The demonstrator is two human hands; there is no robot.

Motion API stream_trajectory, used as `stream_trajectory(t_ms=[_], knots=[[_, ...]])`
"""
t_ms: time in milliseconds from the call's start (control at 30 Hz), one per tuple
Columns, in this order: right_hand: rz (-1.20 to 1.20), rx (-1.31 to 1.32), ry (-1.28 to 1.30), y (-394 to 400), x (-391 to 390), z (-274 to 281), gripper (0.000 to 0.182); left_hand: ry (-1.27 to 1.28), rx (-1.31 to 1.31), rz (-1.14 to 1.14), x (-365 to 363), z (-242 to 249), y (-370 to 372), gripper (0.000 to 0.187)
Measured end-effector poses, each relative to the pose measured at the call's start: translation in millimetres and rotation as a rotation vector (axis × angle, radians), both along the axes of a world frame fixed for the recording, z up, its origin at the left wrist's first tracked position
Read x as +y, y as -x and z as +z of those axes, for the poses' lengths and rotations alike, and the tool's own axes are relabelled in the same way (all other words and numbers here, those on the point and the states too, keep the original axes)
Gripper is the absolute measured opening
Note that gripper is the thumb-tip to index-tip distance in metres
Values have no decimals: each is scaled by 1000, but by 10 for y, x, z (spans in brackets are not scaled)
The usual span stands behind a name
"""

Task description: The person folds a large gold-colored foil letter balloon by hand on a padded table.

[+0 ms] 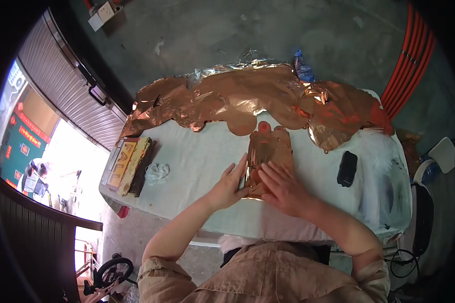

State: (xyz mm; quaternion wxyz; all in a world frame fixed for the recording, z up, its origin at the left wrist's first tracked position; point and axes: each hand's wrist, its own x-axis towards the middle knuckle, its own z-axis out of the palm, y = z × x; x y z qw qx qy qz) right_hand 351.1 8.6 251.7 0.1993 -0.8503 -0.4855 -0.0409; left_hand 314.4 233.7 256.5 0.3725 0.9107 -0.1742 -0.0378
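Observation:
A folded, flat piece of copper-coloured foil [271, 147], which looks like a deflated foil balloon, lies in front of me on the pale cloth-covered table [202, 166]. My left hand [229, 188] rests along its left edge, fingers stretched out and thumb pointing towards its near end. Across the lower part of the foil lies my right hand [284, 191], flat with fingers extended, pressing on the surface. Behind it, more copper-coloured foil sheets [247, 96] with rounded edges spread along the far side of the table. Part of the folded piece is hidden under my right hand.
A black device [347, 168] lies to the right. On the left are a box with yellow packets [129, 166] and a white bundle of string [157, 173]. A blue-capped bottle [303, 68] stands at the back. Red pipes [408, 60] run along the wall.

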Motion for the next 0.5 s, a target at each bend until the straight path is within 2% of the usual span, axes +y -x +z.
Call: stream_trajectory(t_ms=[200, 367, 433, 467, 500], knots=[[-25, -107, 75, 28, 38, -233, 61, 45, 46, 20, 8, -39, 3, 96], [-19, -54, 108, 27, 36, -206, 62, 90, 64, 40, 2, -22, -18, 96], [-7, -1, 115, 35, 28, -184, 62, 407, -10, -2, 56, -233, -69, 92], [-10, -17, 115, 38, 26, -172, 63, 407, -8, -2, 62, -220, -67, 92], [-12, -34, 114, 38, 30, -168, 63, 328, -68, 48, 72, -193, -59, 84]])
